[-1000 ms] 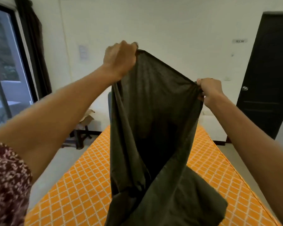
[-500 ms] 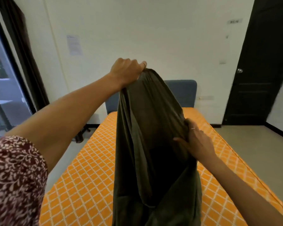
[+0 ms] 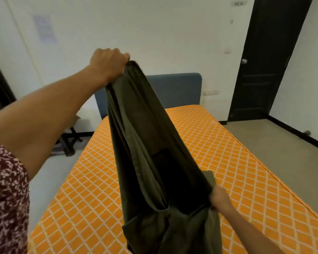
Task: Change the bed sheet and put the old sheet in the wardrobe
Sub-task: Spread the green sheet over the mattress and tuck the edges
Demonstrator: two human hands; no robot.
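Observation:
A dark olive green sheet (image 3: 154,153) hangs folded lengthwise over the bed. My left hand (image 3: 108,65) grips its top end, raised high at arm's length. My right hand (image 3: 219,197) holds the sheet's right edge low down, near the bottom of the view; its fingers are blurred and partly hidden by the cloth. Below lies the mattress (image 3: 228,158), orange with a white diamond pattern. The sheet's lower end bunches on the mattress in front of me.
A blue headboard (image 3: 180,88) stands against the white wall. A dark door (image 3: 264,61) is at the right, with bare floor (image 3: 264,142) beside the bed. A dark stool (image 3: 70,138) stands left of the bed.
My right hand has slid down the sheet's right edge from the top to low near the mattress. The left hand stays raised, gripping the top.

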